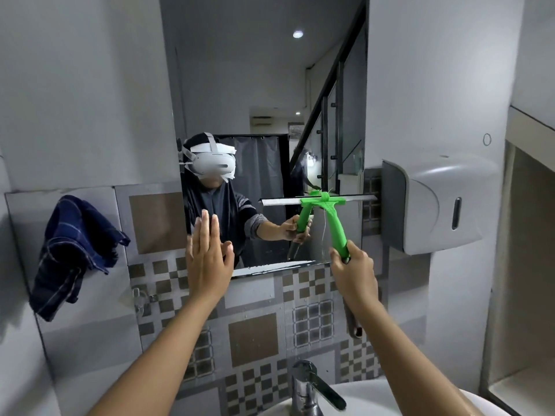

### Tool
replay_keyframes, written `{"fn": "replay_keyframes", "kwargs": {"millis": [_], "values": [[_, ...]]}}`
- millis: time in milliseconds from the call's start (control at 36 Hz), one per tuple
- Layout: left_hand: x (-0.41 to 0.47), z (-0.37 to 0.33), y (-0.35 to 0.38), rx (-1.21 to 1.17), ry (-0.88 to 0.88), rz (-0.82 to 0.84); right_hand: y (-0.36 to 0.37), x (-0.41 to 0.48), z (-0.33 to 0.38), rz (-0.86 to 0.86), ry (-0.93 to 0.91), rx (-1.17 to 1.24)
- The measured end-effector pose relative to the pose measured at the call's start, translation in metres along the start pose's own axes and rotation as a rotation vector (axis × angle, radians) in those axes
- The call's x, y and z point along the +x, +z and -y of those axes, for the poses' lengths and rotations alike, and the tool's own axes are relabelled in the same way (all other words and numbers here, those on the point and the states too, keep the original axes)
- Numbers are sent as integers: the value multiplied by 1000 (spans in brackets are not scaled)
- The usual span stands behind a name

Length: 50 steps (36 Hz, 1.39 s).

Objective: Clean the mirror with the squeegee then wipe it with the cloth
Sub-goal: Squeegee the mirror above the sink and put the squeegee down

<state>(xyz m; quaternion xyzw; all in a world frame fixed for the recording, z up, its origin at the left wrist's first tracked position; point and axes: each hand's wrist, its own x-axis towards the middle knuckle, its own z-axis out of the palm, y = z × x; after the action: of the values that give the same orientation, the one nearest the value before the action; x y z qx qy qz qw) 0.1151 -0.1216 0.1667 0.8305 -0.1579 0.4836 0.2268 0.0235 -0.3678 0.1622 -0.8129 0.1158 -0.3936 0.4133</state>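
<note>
Against mirror (270, 85): right hand (354, 273) grip closed round green squeegee (333, 217) handle; left hand (207, 259) flat, empty.

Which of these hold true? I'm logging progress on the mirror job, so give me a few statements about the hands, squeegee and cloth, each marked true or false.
1. The right hand grips the green squeegee by its handle. True.
2. The squeegee blade is against the mirror near its right side. True.
3. The left hand holds the cloth. False: it is open and flat, holding nothing.
4. The cloth lies in the sink. False: it hangs on the wall to the left.
5. The tap stands below the mirror. True.
</note>
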Motion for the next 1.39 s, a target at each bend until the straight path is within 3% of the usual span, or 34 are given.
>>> {"fn": "replay_keyframes", "kwargs": {"millis": [222, 417, 611, 1389], "values": [[62, 16, -39, 29, 152, -67, 30, -20, 14, -61, 75, 239], [103, 23, -70, 122, 286, -32, 54, -40, 41, -114, 110, 453], [104, 21, -74, 67, 298, -11, 67, -67, 59, -67, 69, 514], [104, 25, -70, 14, 296, -40, 104, -128, 46, 90, -84, 78]]}}
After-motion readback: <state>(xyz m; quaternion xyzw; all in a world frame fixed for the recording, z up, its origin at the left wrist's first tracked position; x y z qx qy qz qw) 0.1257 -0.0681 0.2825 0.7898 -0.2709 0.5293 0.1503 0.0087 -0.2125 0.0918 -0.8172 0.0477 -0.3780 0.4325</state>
